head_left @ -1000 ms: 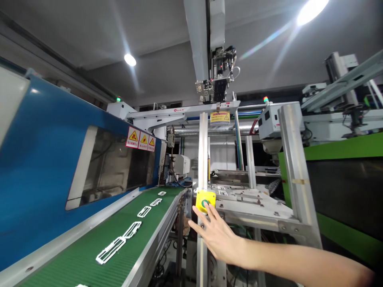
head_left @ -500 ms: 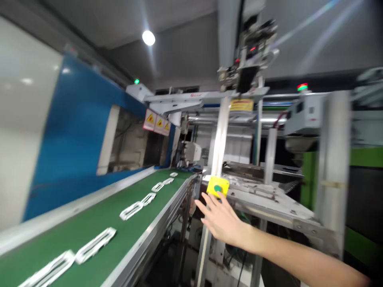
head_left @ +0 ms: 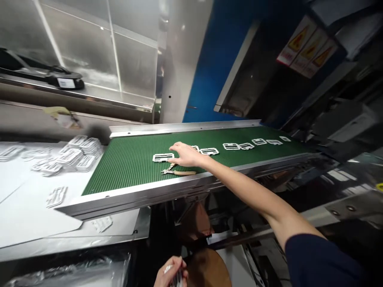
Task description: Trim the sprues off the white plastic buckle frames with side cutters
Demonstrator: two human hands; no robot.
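My right hand [head_left: 188, 155] reaches over the green conveyor belt [head_left: 128, 163], its thumb and fingers curved around the right end of a white plastic frame [head_left: 158, 158]. Just below that hand, cutting pliers with light handles [head_left: 184, 173] lie on the belt. More white frames [head_left: 231, 146] lie in a row further right along the belt. At the bottom edge my left hand [head_left: 172, 272] is closed on several white pieces [head_left: 178, 279], partly hidden by its fingers.
Piled white frames [head_left: 72, 155] rest on a white-covered table [head_left: 20, 215] at the left. A round brown stool seat [head_left: 208, 269] stands below the belt. Behind it rises a blue machine [head_left: 206, 87]. A clear plastic bag [head_left: 98, 271] lies at the bottom left.
The view has swung left and down to the belt's near end. My right hand has left the green button on the yellow box and is now at a frame. My left hand has come into view.
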